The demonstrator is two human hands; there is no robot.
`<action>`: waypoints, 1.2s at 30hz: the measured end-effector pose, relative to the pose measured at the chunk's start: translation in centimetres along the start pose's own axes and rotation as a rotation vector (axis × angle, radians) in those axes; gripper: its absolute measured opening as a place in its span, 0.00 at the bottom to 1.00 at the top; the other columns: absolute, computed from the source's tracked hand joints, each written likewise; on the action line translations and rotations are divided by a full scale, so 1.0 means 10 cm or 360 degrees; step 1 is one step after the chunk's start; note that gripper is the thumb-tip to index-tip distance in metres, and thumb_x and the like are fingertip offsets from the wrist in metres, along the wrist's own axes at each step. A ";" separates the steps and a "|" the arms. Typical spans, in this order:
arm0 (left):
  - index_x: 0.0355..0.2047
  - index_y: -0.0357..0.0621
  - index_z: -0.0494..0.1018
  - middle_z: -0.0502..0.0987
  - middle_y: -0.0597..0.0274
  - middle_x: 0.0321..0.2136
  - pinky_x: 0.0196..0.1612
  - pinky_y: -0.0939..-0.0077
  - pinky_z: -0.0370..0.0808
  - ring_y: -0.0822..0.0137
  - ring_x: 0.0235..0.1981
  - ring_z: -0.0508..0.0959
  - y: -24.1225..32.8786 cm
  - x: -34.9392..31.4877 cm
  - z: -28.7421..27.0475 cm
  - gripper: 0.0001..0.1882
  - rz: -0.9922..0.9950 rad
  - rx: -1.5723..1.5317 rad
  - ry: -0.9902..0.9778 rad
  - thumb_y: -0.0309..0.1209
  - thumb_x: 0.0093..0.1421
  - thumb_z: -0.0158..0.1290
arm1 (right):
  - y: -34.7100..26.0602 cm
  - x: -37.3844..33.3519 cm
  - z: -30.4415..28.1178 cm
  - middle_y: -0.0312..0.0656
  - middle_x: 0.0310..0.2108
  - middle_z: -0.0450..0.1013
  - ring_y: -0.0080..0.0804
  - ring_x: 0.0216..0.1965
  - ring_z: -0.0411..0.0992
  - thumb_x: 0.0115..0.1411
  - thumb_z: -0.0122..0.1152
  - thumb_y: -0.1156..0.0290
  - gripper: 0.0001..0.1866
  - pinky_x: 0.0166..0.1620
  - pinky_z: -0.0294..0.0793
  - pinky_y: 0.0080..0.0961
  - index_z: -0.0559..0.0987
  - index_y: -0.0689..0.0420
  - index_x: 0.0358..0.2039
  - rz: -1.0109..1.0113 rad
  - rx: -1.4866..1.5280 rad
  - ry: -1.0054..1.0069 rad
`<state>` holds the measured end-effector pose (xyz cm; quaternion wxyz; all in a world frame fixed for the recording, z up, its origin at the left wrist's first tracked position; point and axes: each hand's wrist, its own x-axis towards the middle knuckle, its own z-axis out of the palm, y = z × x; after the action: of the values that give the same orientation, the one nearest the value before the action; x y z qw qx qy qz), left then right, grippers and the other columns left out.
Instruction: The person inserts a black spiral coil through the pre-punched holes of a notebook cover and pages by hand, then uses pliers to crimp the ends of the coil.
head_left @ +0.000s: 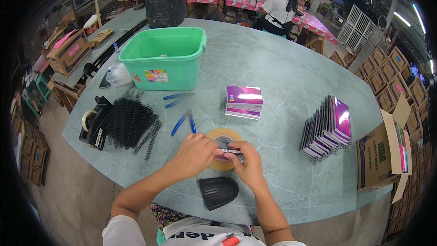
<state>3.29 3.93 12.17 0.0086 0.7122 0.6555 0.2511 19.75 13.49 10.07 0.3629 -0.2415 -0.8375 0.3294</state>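
Note:
In front of me, my left hand (196, 153) and my right hand (248, 160) are both closed on a small notebook (230, 151), held edge-on between the fingertips. It is over a wide roll of tape (223, 133) lying flat on the table. Just beyond my left hand lie blue-handled pliers (185, 122), with a second blue-handled pair (176, 99) farther off. A short stack of purple notebooks (244, 100) is beyond the tape. Left of the pliers, black spiral coils (129, 120) form a heap. Spiral-bound notebooks (327, 127) stand stacked at the right.
A black tape dispenser (96, 123) sits beside the coils, a green plastic tub (164, 66) behind them. Near the table's front edge lies a rounded black ribbed piece (218, 193). An open cardboard box (375, 159) is at far right. A person (278, 9) sits at another table.

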 end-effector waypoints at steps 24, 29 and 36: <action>0.39 0.49 0.76 0.70 0.56 0.32 0.38 0.66 0.72 0.56 0.35 0.74 0.36 0.02 -0.23 0.15 -0.0297 -0.0259 0.0449 0.27 0.49 0.57 | 0.37 -0.22 0.08 0.41 0.39 0.76 0.22 0.38 0.73 0.55 0.60 0.81 0.13 0.43 0.72 0.19 0.77 0.65 0.42 0.0611 0.1340 0.0048; 0.36 0.46 0.77 0.71 0.56 0.31 0.36 0.70 0.73 0.57 0.33 0.74 0.42 0.04 -0.17 0.16 -0.0221 -0.0253 0.0475 0.22 0.45 0.60 | 0.40 -0.24 0.07 0.38 0.37 0.77 0.21 0.38 0.73 0.55 0.60 0.82 0.12 0.43 0.72 0.18 0.78 0.64 0.42 0.0511 0.1106 -0.0010; 0.37 0.44 0.76 0.70 0.55 0.32 0.34 0.69 0.73 0.57 0.33 0.74 0.37 0.08 -0.11 0.15 -0.0141 -0.0329 0.0499 0.21 0.46 0.59 | 0.38 -0.27 0.02 0.39 0.38 0.77 0.22 0.41 0.73 0.55 0.58 0.83 0.13 0.45 0.71 0.19 0.77 0.63 0.43 0.0466 0.0955 -0.0090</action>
<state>6.38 3.80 14.66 -0.0094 0.6301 0.6502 0.4244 21.90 14.18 5.99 0.3434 -0.2323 -0.6693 0.6165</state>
